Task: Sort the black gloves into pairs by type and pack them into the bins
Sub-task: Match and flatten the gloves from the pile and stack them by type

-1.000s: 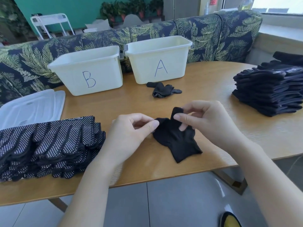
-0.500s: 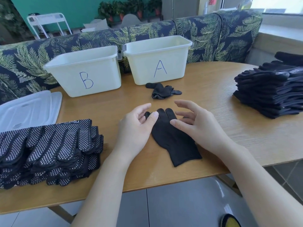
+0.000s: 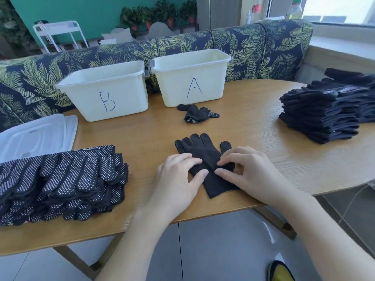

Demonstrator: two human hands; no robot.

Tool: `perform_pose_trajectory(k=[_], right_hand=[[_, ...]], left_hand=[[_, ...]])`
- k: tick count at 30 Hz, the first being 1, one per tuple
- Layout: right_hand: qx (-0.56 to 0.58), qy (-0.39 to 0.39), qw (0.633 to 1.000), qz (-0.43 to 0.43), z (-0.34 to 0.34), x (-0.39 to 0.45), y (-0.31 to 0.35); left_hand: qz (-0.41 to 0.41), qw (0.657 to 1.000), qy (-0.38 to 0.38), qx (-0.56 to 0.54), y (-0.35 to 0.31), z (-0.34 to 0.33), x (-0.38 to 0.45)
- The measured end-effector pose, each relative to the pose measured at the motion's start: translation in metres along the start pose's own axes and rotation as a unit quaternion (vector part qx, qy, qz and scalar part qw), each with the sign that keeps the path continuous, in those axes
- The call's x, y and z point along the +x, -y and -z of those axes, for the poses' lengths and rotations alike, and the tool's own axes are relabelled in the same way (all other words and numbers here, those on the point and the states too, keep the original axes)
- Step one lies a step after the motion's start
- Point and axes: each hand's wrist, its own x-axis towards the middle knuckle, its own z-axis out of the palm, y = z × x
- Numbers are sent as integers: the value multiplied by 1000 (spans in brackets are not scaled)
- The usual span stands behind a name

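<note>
A plain black glove (image 3: 203, 151) lies flat on the wooden table (image 3: 253, 122), fingers spread and pointing away from me. My left hand (image 3: 180, 179) and my right hand (image 3: 249, 173) both press on its palm with their fingertips, thumbs near each other at its middle. A stack of dotted black gloves (image 3: 60, 183) sits at the near left. A stack of plain black gloves (image 3: 324, 110) sits at the right. White bin B (image 3: 105, 92) and white bin A (image 3: 192, 80) stand at the back. A folded dotted glove bundle (image 3: 197, 114) lies in front of bin A.
Translucent plastic lids (image 3: 34, 134) lie at the left edge behind the dotted stack. A leaf-patterned sofa (image 3: 253, 45) backs the table. The table's near edge runs just below my wrists, with grey floor tiles beneath.
The glove was bunched in both hands' pinches a second ago; now it lies spread flat. Both hands have slid back from its fingers onto its palm.
</note>
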Motion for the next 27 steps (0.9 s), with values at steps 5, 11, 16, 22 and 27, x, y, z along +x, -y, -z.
perform_pose_trajectory(k=[5, 11, 16, 22, 27], right_hand=[[17, 6, 1000, 7, -4, -5, 3], [33, 7, 999, 16, -6, -6, 8], [64, -50, 997, -5, 0, 11, 3], [32, -62, 996, -51, 2, 31, -21], [47, -70, 994, -66, 0, 36, -29]], left_hand=[[16, 999, -33, -1, 8, 3, -4], [-2, 998, -70, 2, 11, 4, 1], [15, 994, -100, -47, 2, 4, 13], [-8, 996, -75, -49, -18, 3, 66], [-2, 998, 39, 42, -17, -9, 123]])
